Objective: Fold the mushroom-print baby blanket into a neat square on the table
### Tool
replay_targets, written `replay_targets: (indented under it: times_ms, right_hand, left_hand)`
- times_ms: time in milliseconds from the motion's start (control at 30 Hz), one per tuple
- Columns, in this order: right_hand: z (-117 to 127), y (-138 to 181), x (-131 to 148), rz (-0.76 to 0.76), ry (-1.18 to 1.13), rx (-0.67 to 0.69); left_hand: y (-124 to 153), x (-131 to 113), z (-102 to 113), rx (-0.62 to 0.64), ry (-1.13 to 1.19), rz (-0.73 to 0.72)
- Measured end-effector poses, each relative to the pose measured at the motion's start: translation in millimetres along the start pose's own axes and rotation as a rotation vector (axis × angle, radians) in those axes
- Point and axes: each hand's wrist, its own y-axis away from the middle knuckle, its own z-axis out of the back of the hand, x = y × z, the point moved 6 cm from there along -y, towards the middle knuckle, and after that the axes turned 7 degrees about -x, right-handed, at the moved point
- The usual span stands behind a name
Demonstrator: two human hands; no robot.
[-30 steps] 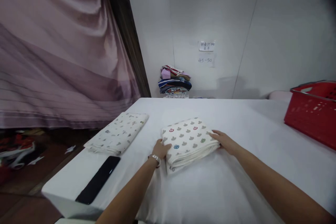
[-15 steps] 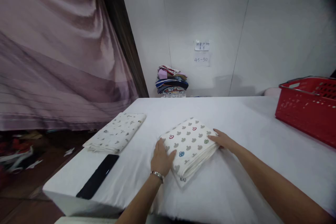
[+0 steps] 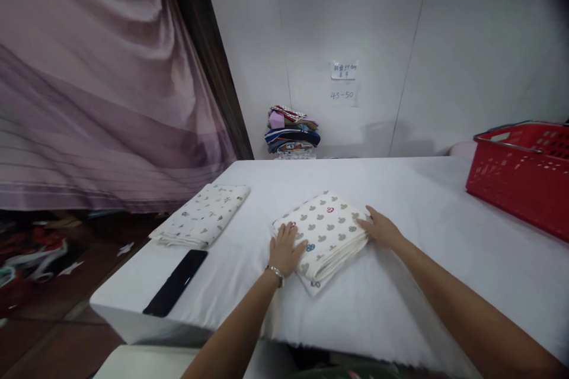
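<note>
In front of me a folded white cloth printed with grey, red, blue and green mushroom shapes lies at a slant, its layered edge toward me. My left hand rests flat on its left corner with fingers spread. At the right corner, my right hand touches the cloth's edge, fingers stretched out and thumb apart. Another folded white cloth with a small print lies to the left, away from both hands.
A black phone lies near the left edge of the white table. At the right stands a red basket. Folded clothes are stacked by the back wall, and a pink curtain hangs at the left.
My left hand has moved from the cloth's left edge further onto its top. The right hand stays at the right corner. The view has tipped slightly downward.
</note>
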Motion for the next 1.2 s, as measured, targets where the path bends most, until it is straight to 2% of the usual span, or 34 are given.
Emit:
replay_targets:
  times_ms: [100,167,267,400,567,767,933,1200]
  right_hand:
    - [14,23,26,0.261,0.045,-0.160]
    - [15,48,46,0.485,0.011,-0.187]
    - [2,87,72,0.779,-0.025,-0.074]
    - [-20,118,97,0.982,0.015,0.070]
    - [-41,126,117,1.023,0.119,0.139]
    - [-61,125,117,0.994,0.251,0.197]
    - [-65,129,109,0.995,0.193,0.176]
    - [-63,142,118,1.049,0.182,0.258]
  left_hand:
    - [12,-5,16,-0.127,0.115,-0.069]
    - [29,-12,29,-0.253,0.195,-0.192]
    - [59,-25,40,-0.331,0.276,-0.352]
    - [80,-41,42,-0.263,0.255,-0.425]
    - [79,-51,41,-0.220,0.205,-0.421]
    - [79,-53,36,-0.197,0.183,-0.390]
    - [86,-51,31,-0.194,0.219,-0.361]
    - [86,-54,32,-0.123,0.190,-0.375]
